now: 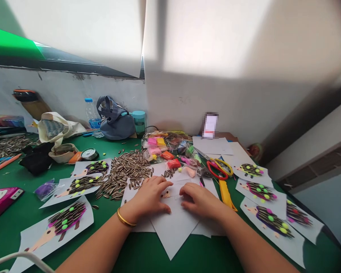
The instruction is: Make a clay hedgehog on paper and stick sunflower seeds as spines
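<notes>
In the head view, my left hand point(152, 195) rests on the white sheet point(171, 237), its fingers spread and the thumb set apart from the forefinger, clasping nothing; a gold bangle point(124, 219) circles that wrist. The small peach piece point(166, 194) with a dark dot lies on the sheet just beyond the gap between my left thumb and forefinger, between my two hands; my right hand point(200, 199) is on the other side of it, fingers curled inward and thumb below, though from this angle I cannot tell whether they pinch anything.

The sheet lies with one corner towards me, over other papers on the green table point(102, 246); a heap of striped seeds point(130, 167) spreads beyond my left hand, some of them on the papers; packets of coloured clay point(159, 146) sit past my fingers; red-handled scissors point(217, 169) and a yellow cutter point(226, 195) lie beyond my right hand.

Three seed-backed hedgehog pictures point(66, 218) lie to my left, four similar cards point(269, 218) to my right, some overlapping; near the wall stand a blue bag point(118, 123), a water bottle point(93, 117) and a teal-lidded jar point(139, 123); a blurred-out phone point(210, 126) leans further right.
</notes>
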Motion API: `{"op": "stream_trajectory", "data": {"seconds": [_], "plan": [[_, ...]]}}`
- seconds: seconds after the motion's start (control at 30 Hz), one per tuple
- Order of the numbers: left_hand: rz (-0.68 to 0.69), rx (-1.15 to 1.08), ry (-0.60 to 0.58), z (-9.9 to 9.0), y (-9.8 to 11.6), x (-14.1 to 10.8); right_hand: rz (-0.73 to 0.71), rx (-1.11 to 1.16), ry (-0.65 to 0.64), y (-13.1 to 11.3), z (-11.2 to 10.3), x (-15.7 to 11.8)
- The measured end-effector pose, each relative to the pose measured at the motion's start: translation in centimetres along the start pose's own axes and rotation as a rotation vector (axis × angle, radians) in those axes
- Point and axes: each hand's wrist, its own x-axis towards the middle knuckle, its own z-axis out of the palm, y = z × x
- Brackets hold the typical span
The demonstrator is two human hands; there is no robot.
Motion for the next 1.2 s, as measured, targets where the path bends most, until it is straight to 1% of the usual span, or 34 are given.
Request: {"op": "stream_trajectory", "data": {"seconds": [0.1,0.2,0.3,0.4,0.5,0.57,0.67,0.73,0.97,1.2], "plan": [[-0.025,-0.001,-0.021,0.1,0.1,-0.1,0.098,-0.039,0.124,0.9,-0.5,0.0],[-0.041,-0.007,-0.03,0.1,0.1,0.0,0.23,-0.062,0.312,2.4,-1.4,-0.1],[-0.045,-0.023,-0.036,-0.1,0.0,0.0,0.302,-0.096,0.462,4.2,-2.4,-0.4],[-0.036,-0.037,-0.04,-0.1,-0.2,0.0,0.351,-0.197,0.572,6.0,-3.0,-0.6],[-0.023,-0.048,-0.048,-0.1,-0.5,0.0,0.42,-0.3,0.557,7.1,-3.0,-0.6],[-0.02,-0.051,-0.056,-0.2,-0.6,0.0,0.455,-0.363,0.495,7.3,-2.8,-0.5],[-0.021,-0.049,-0.06,-0.3,-0.5,0.0,0.456,-0.416,0.399,7.4,-2.3,-0.2],[-0.021,-0.045,-0.055,-0.3,-0.4,0.0,0.457,-0.42,0.369,7.5,-2.1,0.1],[0.003,-0.044,-0.026,-0.4,-0.3,0.1,0.449,-0.387,0.377,8.2,-2.2,0.6],[0.019,-0.035,0.009,-0.6,0.0,0.1,0.482,-0.353,0.378,7.5,-2.2,0.4]]}}
